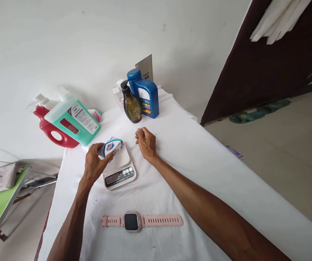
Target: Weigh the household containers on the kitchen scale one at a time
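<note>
Head view, the only one supplied. The left hand grips a small white and blue packet, fingers and thumb closed around its near-left end. The packet is over the far-left part of a white kitchen scale; whether it rests on the platform or is held just above cannot be told. Its long axis runs left to right, tilted slightly away, so most of its length extends rightward from the gripping fingers. The right hand rests on the white tablecloth just beside the scale's far-right corner, fingers loosely curled, holding nothing. The left hand is the nearer. Beyond: a dark pump bottle, a blue bottle, and green and red jugs lying tilted. A pink smartwatch lies flat, nearest the camera.
</note>
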